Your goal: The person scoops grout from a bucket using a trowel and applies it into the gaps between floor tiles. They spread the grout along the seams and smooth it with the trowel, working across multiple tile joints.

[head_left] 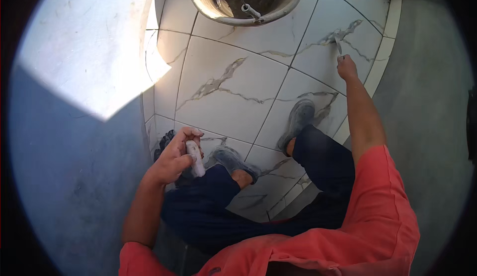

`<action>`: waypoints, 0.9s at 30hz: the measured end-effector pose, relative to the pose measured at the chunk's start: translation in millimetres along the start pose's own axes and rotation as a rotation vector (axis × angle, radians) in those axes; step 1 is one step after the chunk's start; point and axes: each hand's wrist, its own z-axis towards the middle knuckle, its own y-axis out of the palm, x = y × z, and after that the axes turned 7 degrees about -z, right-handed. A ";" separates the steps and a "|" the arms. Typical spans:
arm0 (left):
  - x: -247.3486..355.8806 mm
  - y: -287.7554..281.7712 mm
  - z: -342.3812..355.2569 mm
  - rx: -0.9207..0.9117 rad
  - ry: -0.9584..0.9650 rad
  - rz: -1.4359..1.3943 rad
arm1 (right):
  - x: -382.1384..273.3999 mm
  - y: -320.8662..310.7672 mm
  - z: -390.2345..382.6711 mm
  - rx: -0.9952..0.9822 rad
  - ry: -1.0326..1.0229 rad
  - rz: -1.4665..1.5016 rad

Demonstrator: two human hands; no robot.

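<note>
My right hand (346,68) grips a small putty knife (338,45), its blade on a marble-patterned white floor tile (233,112) near a joint at the upper right. My left hand (171,159) is closed around a pale, smeared oblong object (195,157) that I cannot identify, held up above the floor at the lower left. A dark, crumpled item (165,142) lies behind that hand, partly hidden.
A large worn bucket (208,7) stands ahead, with a small roller (251,11) at its inner rim. Walls rise on both sides, the left one (74,166) partly sunlit, with a narrow tile skirting (377,72) along the right. My grey shoes (298,122) rest on the tiles.
</note>
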 end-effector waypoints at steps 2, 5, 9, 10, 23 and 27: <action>14.3 -12.4 36.7 0.136 0.075 0.227 | -12.4 -9.9 -20.8 0.109 0.007 -0.077; 19.6 -64.6 123.4 0.469 0.257 0.754 | -54.1 -5.1 -28.1 0.296 0.006 0.086; 9.3 -144.2 181.2 0.702 0.507 1.086 | -84.2 -27.6 -50.8 0.401 -0.048 0.544; 9.9 -161.9 194.0 0.753 0.555 1.103 | -88.6 -41.4 -51.3 0.420 -0.060 0.539; -7.4 -253.5 245.9 0.987 0.705 1.460 | -235.2 -181.7 -136.1 0.404 -0.651 0.247; -1.2 -258.1 261.6 1.019 0.734 1.469 | -292.8 -173.3 -104.4 0.351 -0.806 -0.106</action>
